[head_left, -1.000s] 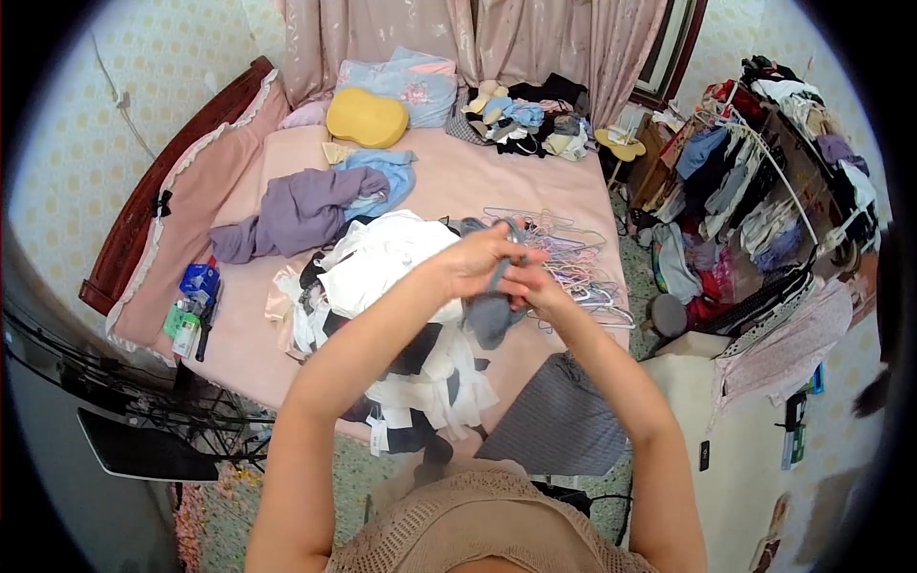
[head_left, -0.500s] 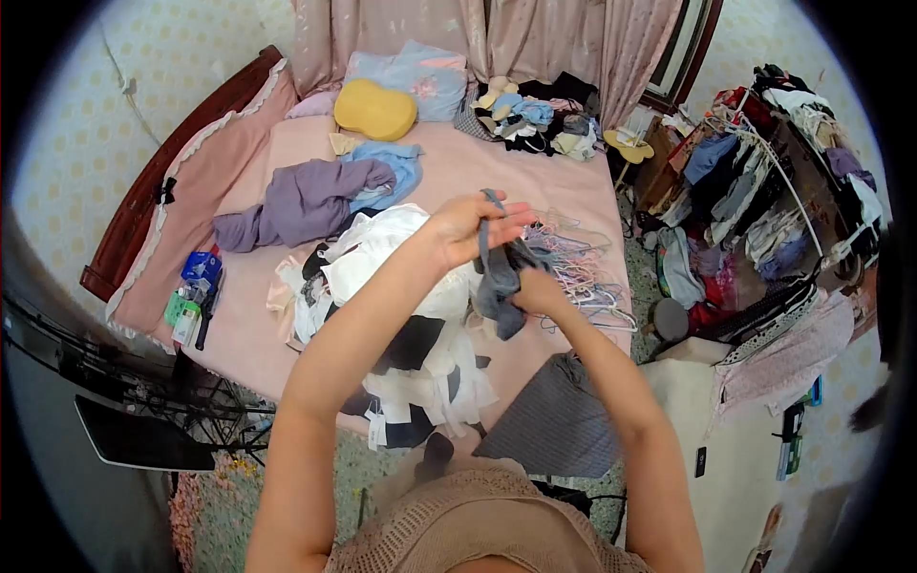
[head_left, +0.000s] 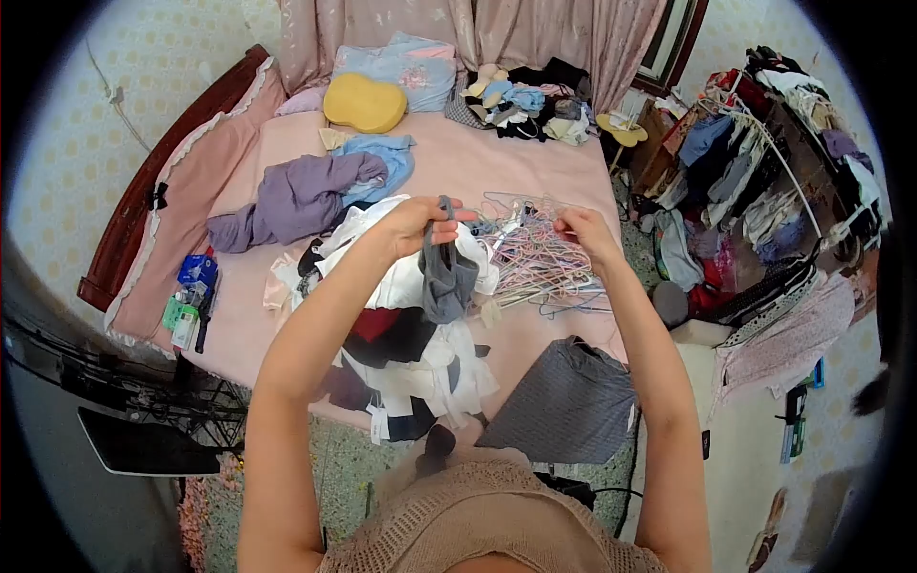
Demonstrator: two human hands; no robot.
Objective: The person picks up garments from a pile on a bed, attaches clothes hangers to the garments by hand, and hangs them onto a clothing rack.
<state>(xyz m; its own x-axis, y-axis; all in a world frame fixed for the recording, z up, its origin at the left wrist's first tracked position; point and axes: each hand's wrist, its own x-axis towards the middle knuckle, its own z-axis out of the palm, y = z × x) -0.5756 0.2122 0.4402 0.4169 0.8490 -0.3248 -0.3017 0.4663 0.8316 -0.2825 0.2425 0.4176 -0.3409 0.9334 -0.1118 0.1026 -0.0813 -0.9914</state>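
From the fingers of my left hand hangs a dark grey strappy garment, its strap looped over them. Below it lies a heap of white clothes with black and dark red pieces. My right hand is at the right side of a tangled pile of thin hangers, thumb and fingers bent together. Whether a hanger is between those fingertips is too small to tell. A grey patterned garment lies spread on the near edge of the bed.
The pink bed also carries a purple garment, a yellow pillow, a floral pillow and a dark clothes heap. Small boxes sit at left. A loaded clothes rack stands at right.
My left hand has moved left with the grey garment. My right hand has let go of that garment and moved right to the hangers. The view has shifted slightly.
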